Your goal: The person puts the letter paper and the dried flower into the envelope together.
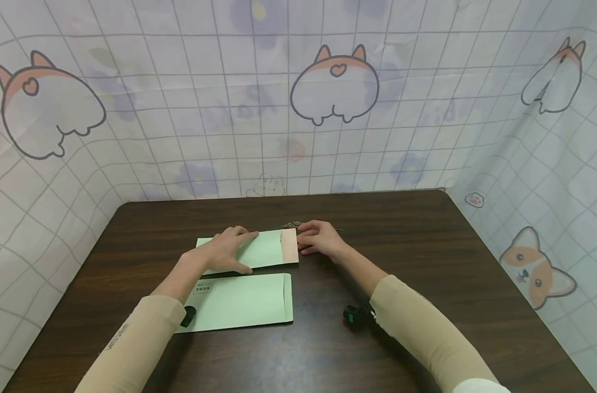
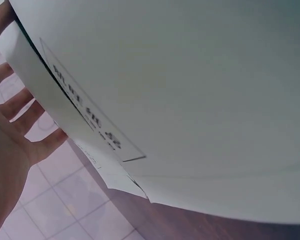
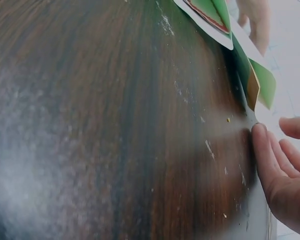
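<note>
Two pale green envelopes lie one behind the other on the table. My left hand (image 1: 223, 251) rests on the far envelope (image 1: 264, 249), its fingers spread over the left half. A tan paper strip (image 1: 290, 245) shows at that envelope's right end. Beside this end is my right hand (image 1: 321, 239), fingers slightly bent; in the right wrist view its thumb and fingers (image 3: 264, 150) are apart with nothing pinched between them. Nearer me lies the second envelope (image 1: 244, 303), with a printed box at its upper left. Its printed face (image 2: 190, 100) fills most of the left wrist view.
A thin dried sprig (image 1: 291, 224) lies behind the right hand, partly hidden by it. Dark wood tabletop (image 1: 318, 349) surrounds the envelopes. A patterned cloth (image 1: 229, 109) hangs along the back and sides. Small black devices (image 1: 357, 315) sit at both wrists.
</note>
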Motion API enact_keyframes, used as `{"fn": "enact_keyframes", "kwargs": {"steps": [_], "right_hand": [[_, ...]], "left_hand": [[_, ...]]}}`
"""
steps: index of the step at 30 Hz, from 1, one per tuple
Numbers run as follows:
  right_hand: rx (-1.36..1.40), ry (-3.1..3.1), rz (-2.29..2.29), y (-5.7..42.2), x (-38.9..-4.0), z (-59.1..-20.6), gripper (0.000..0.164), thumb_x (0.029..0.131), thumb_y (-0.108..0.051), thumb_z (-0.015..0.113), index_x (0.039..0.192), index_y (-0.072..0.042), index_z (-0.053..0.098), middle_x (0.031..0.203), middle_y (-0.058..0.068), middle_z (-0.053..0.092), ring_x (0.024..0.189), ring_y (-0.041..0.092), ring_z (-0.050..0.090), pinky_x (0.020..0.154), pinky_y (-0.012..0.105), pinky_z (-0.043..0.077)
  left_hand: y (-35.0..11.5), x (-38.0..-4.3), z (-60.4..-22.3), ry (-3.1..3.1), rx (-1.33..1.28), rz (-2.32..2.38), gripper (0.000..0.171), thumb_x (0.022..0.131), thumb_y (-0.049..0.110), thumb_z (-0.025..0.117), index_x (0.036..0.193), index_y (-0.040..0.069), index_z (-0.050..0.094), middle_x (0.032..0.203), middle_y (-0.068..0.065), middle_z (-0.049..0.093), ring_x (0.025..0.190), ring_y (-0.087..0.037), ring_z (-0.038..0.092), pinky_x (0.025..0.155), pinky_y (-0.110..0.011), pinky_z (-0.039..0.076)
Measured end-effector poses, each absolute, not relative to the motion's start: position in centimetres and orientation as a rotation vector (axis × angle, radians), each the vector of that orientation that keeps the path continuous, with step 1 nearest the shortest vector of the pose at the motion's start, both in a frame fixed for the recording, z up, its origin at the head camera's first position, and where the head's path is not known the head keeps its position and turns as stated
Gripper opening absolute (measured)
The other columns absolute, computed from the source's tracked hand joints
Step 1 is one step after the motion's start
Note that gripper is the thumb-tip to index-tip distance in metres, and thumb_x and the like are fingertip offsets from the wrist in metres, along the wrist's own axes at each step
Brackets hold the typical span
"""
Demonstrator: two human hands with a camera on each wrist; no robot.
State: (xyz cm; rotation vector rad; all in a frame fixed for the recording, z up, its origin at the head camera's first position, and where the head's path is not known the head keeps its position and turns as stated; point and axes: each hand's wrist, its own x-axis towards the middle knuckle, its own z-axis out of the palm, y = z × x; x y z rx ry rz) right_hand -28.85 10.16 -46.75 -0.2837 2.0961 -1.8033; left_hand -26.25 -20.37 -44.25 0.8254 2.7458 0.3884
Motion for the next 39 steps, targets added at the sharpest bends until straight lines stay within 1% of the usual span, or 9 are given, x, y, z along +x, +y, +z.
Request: {"fn": "enact_keyframes", "kwargs": {"steps": [8, 16, 23, 29, 39], "right_hand": [[-0.278, 2.045, -1.841, 9.5, -28.7, -46.6, 0.038, 0.099, 0.001, 0.066, 0.135, 0.008, 0.056, 0.118, 0.024, 0.069, 0.096, 0.031, 0.072, 0.082, 0.042, 0.060], [-0.273, 2.011, -1.853, 9.1, -29.0, -46.6, 0.041, 0.098, 0.001, 0.067, 0.137, 0.007, 0.055, 0.117, 0.023, 0.070, 0.097, 0.031, 0.073, 0.083, 0.042, 0.060], [-0.280, 1.980, -1.871, 8.5, -29.0, -46.4, 0.042, 0.097, 0.002, 0.068, 0.136, 0.009, 0.054, 0.114, 0.026, 0.071, 0.099, 0.036, 0.073, 0.083, 0.043, 0.060], [-0.308, 1.983, -1.841, 8.4, -28.9, -46.3, 0.042, 0.100, -0.003, 0.066, 0.138, 0.008, 0.053, 0.115, 0.027, 0.070, 0.101, 0.038, 0.072, 0.085, 0.045, 0.059], [-0.331, 1.954, -1.823, 8.2, -28.9, -46.4, 0.039, 0.103, -0.005, 0.062, 0.139, 0.007, 0.054, 0.118, 0.025, 0.070, 0.104, 0.038, 0.071, 0.087, 0.044, 0.058]], "left_hand": [[-20.3, -26.2, -44.1, 2.744, 0.822, 0.394, 0.097, 0.086, 0.047, 0.083, 0.161, 0.010, 0.035, 0.149, -0.021, 0.041, 0.136, -0.041, 0.041, 0.105, -0.070, 0.033], [-20.3, -26.3, -44.2, 2.744, 0.826, 0.382, 0.097, 0.086, 0.048, 0.083, 0.161, 0.010, 0.035, 0.149, -0.021, 0.041, 0.136, -0.041, 0.040, 0.105, -0.068, 0.034], [-20.3, -26.4, -44.2, 2.743, 0.813, 0.387, 0.098, 0.086, 0.049, 0.082, 0.161, 0.010, 0.035, 0.149, -0.021, 0.041, 0.136, -0.041, 0.041, 0.105, -0.068, 0.035], [-20.2, -26.3, -44.2, 2.737, 0.800, 0.388, 0.098, 0.086, 0.049, 0.082, 0.162, 0.012, 0.033, 0.150, -0.020, 0.040, 0.137, -0.040, 0.040, 0.106, -0.068, 0.033], [-20.2, -26.2, -44.1, 2.731, 0.793, 0.391, 0.097, 0.087, 0.048, 0.081, 0.163, 0.012, 0.031, 0.151, -0.020, 0.039, 0.138, -0.040, 0.039, 0.106, -0.067, 0.033]]}}
